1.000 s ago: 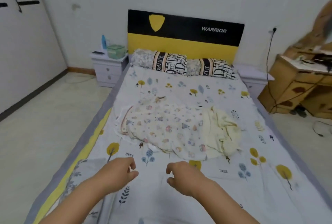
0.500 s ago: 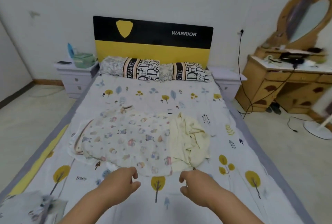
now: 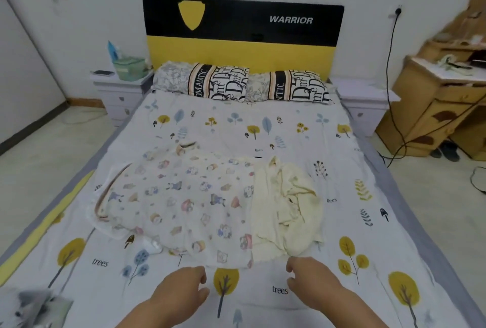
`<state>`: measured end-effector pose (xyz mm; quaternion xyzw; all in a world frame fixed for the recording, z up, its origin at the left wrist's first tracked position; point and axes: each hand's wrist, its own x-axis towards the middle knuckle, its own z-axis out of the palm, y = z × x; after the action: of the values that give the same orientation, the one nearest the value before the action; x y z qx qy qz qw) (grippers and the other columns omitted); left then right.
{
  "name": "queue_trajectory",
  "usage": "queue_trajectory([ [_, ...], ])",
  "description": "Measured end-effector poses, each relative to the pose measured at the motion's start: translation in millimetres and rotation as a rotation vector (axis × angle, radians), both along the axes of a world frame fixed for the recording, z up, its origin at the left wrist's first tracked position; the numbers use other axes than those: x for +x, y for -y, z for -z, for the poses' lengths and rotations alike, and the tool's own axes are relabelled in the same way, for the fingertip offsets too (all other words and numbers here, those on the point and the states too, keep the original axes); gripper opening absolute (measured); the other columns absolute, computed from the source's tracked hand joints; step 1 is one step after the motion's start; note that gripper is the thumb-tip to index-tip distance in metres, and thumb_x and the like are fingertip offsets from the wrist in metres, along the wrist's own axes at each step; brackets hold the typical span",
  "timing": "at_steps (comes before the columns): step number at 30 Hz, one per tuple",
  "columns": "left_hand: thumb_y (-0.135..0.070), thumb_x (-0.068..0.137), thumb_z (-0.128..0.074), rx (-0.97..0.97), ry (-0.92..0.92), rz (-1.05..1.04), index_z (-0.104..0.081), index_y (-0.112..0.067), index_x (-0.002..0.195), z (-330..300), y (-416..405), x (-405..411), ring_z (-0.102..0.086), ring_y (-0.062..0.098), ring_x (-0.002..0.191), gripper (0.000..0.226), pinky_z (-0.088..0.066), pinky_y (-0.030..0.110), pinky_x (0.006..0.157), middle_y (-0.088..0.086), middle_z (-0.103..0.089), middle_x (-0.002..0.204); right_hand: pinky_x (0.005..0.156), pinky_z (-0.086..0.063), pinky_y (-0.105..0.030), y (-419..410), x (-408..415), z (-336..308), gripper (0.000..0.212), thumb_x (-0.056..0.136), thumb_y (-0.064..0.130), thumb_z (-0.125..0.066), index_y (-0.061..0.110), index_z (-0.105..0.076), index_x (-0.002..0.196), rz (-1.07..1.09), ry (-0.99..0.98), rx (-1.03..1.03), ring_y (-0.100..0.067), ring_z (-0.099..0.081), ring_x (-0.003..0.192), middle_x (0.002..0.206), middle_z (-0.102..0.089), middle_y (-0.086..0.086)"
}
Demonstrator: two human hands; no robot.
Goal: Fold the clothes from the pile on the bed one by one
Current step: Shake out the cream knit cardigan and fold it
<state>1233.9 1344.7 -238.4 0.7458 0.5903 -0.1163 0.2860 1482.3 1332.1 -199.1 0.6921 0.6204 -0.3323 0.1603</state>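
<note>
While both forearms reach in from six o'clock, the left hand (image 3: pixel 181 291) and right hand (image 3: pixel 313 284) are held just above the sheet (image 3: pixel 263 128) with fingers loosely curled and nothing gripped; whether the right fingertips touch the cloth ahead cannot be told. Just beyond the hands, at the centre of the bed, the pile (image 3: pixel 210 201) is spread low and flat. Its larger part, toward nine o'clock, is a thin white garment (image 3: pixel 178 204) printed with small pastel animals and edged by a pinkish trim at its far left. Overlapped against it toward three o'clock is a crumpled cream garment (image 3: pixel 286 212), thicker and creased. A grey patterned cloth (image 3: pixel 34 309) is seen blurred at seven o'clock. Farther off, at twelve o'clock, two lettered pillows (image 3: pixel 242 86) are laid against a black and yellow headboard (image 3: pixel 242 36). A white nightstand (image 3: pixel 118 91) is seen at ten o'clock, a wooden dresser (image 3: pixel 434 101) at two o'clock.
</note>
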Motion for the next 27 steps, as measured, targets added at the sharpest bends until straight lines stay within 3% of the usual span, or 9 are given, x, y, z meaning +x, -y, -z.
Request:
queue_trajectory([
  [4,-0.039,0.095,-0.042,0.004,0.018,0.044,-0.043,-0.028,0.105,39.1,-35.9,23.0,-0.043,0.011,0.089,0.015,-0.036,0.021,0.076,-0.014,-0.037,0.08,0.078,-0.036,-0.027,-28.8,19.6,57.4,0.031,0.096,0.016,-0.035,0.013,-0.049,0.123,0.038,0.025,0.066,-0.016,-0.044,0.093,0.124,-0.052,-0.005],
  [8,-0.03,0.095,-0.041,0.017,-0.004,0.076,-0.046,-0.024,0.113,81.1,-70.9,45.9,-0.051,0.017,0.107,0.019,-0.039,0.026,0.083,-0.015,-0.029,0.077,0.077,-0.036,-0.028,-56.3,40.1,122.1,0.022,0.095,0.017,-0.034,0.022,-0.046,0.113,0.089,0.072,0.154,-0.021,-0.046,0.108,0.117,-0.047,-0.004],
  [11,-0.024,0.094,-0.041,0.025,-0.042,0.098,-0.043,-0.018,0.127,118.9,-96.0,67.9,-0.047,0.021,0.114,0.033,-0.041,0.031,0.091,-0.004,-0.044,0.104,0.093,-0.038,-0.033,-79.2,56.7,167.2,0.039,0.097,0.024,-0.036,0.022,-0.031,0.136,0.154,0.1,0.207,-0.025,-0.035,0.124,0.139,-0.032,-0.006],
  [13,-0.022,0.094,-0.042,0.027,-0.067,0.133,-0.036,-0.017,0.135,144.3,-110.7,86.2,-0.042,0.022,0.119,0.042,-0.039,0.032,0.095,0.003,-0.044,0.128,0.105,-0.031,-0.037,-92.2,64.6,193.1,0.056,0.097,0.027,-0.038,0.023,-0.011,0.146,0.197,0.113,0.206,-0.029,-0.018,0.138,0.154,-0.005,-0.01],
  [17,-0.02,0.093,-0.046,0.102,-0.005,0.177,-0.016,-0.02,0.148,188.1,-136.1,127.9,-0.021,0.023,0.139,0.063,-0.026,0.033,0.108,0.005,-0.015,0.155,0.115,-0.013,-0.048,-111.7,76.8,236.4,0.097,0.09,0.035,-0.056,0.029,0.024,0.145,0.164,0.178,0.232,-0.035,0.013,0.142,0.15,0.033,-0.013],
  [20,-0.031,0.096,-0.044,0.157,0.05,0.193,0.001,-0.029,0.15,216.7,-152.2,159.4,-0.001,0.028,0.145,0.07,-0.013,0.037,0.116,0.011,0.011,0.157,0.111,-0.008,-0.057,-123.4,89.3,264.9,0.108,0.083,0.049,-0.061,0.037,0.03,0.139,0.117,0.241,0.272,-0.039,0.02,0.139,0.144,0.044,-0.005],
  [22,-0.04,0.096,-0.043,0.189,0.031,0.233,0.01,-0.036,0.147,233.8,-161.0,175.9,0.004,0.034,0.144,0.074,-0.011,0.04,0.116,0.014,0.02,0.155,0.112,-0.009,-0.055,-127.1,95.8,282.7,0.089,0.088,0.047,-0.055,0.041,0.012,0.145,0.126,0.192,0.268,-0.037,0.018,0.141,0.151,0.032,0.001],
  [24,-0.045,0.095,-0.043,0.149,-0.015,0.294,0.011,-0.039,0.146,249.9,-165.2,185.2,0.006,0.04,0.143,0.075,-0.01,0.045,0.116,0.014,0.022,0.154,0.11,-0.021,-0.041,-123.1,98.1,294.5,0.059,0.093,0.029,-0.051,0.031,-0.022,0.144,0.135,0.103,0.321,-0.032,0.002,0.143,0.156,-0.008,0.003],
  [27,-0.04,0.094,-0.046,0.052,-0.087,0.341,0.006,-0.038,0.148,263.2,-158.5,184.7,0.014,0.041,0.141,0.074,-0.002,0.048,0.115,0.009,0.022,0.155,0.082,-0.033,-0.025,-103.4,91.2,298.1,0.035,0.089,0.016,-0.047,0.024,-0.044,0.123,0.108,0.029,0.437,-0.019,-0.03,0.125,0.129,-0.044,0.005],
])
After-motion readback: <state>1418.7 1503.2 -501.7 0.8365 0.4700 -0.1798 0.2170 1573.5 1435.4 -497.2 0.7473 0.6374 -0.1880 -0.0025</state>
